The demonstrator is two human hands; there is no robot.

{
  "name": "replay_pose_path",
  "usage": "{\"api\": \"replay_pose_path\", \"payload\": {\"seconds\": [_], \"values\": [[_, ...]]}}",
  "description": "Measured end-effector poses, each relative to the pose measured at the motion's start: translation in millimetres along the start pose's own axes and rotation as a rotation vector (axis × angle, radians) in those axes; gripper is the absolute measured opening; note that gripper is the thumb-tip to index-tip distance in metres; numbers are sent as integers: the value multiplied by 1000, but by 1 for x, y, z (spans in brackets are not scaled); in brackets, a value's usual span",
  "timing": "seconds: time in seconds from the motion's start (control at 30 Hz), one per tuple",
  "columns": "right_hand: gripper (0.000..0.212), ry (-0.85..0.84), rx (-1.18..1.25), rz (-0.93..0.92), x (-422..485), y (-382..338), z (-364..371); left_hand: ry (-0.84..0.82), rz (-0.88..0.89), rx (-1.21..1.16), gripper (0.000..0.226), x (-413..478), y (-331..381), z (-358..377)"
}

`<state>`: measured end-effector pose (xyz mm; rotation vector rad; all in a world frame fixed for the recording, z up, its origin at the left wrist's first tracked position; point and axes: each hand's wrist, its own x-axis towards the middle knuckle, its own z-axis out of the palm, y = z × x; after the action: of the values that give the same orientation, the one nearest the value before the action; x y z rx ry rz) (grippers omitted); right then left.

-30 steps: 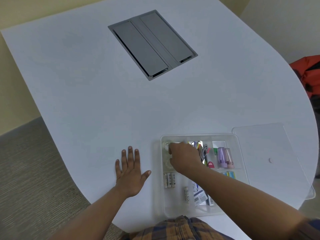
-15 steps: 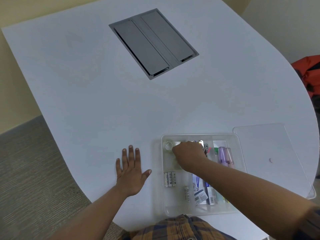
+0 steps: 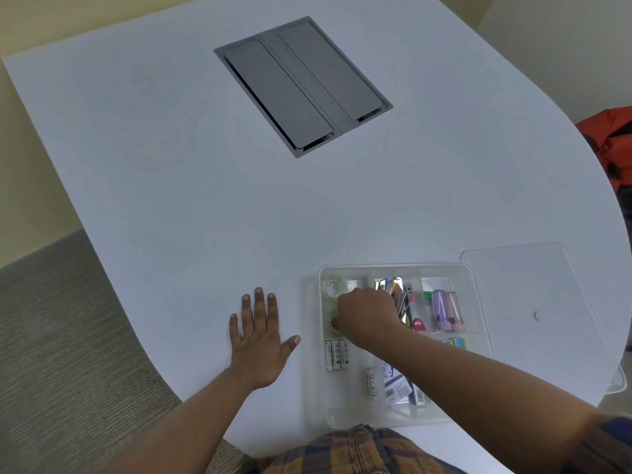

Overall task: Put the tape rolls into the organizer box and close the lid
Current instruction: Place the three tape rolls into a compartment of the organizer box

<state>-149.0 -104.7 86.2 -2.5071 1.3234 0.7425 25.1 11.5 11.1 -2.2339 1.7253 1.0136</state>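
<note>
A clear organizer box (image 3: 478,302) lies open on the white table near me. Two clear tape rolls sit in its far left compartment: one tape roll (image 3: 333,287) lies free at the far end. The second tape roll (image 3: 329,319) is just nearer, partly under my fingers. My right hand (image 3: 367,316) reaches into that compartment with fingers curled down onto the second roll. My left hand (image 3: 260,336) rests flat on the table left of the box, fingers spread. The clear lid (image 3: 533,289) lies flat to the right of the box.
The box's other compartments hold batteries (image 3: 337,354), binder clips (image 3: 400,299), small purple and pink cases (image 3: 446,309) and packets. A grey cable hatch (image 3: 302,85) sits in the far tabletop. An orange bag (image 3: 612,145) is beyond the right edge.
My right hand's fingers shifted from the far tape roll toward me onto the nearer roll. The left hand stayed flat in place.
</note>
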Motion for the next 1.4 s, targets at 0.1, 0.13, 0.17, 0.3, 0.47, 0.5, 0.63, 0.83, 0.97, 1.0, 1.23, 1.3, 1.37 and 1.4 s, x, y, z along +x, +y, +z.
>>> {"api": "replay_pose_path", "payload": {"seconds": [0.1,0.13,0.17,0.3,0.47,0.5,0.63,0.83,0.97,1.0,1.23,1.3,1.37,1.4], "values": [[35,-4,18,-4,-1,3,-1,0,5,-9,89,0,0,0],[35,-11,30,-4,-2,4,-2,0,6,-12,89,0,0,0],[33,-20,46,2,-2,5,-4,-1,7,-13,90,0,0,0],[21,30,112,41,-1,13,-13,-1,5,-13,90,0,0,-1],[47,-8,252,19,2,16,-22,-6,1,-4,89,-1,0,0],[53,-45,256,-1,2,15,-23,-8,0,0,89,-1,0,0],[54,-82,233,-21,0,11,-21,-15,-1,16,88,0,1,-1],[48,-144,217,-4,0,8,-12,-14,2,14,89,-1,0,-1],[47,-163,233,-7,-2,7,-12,-7,2,20,88,0,0,-1],[47,-164,234,-8,-3,7,-12,-6,1,23,88,0,1,0],[51,-144,280,-6,-7,8,-8,12,5,16,88,1,-1,3],[52,-82,329,-2,-11,8,-7,19,8,15,90,1,-2,3],[49,5,402,13,-16,10,-7,26,13,11,91,1,-2,4],[47,53,441,22,-20,11,-7,33,16,7,91,1,-2,4]]}}
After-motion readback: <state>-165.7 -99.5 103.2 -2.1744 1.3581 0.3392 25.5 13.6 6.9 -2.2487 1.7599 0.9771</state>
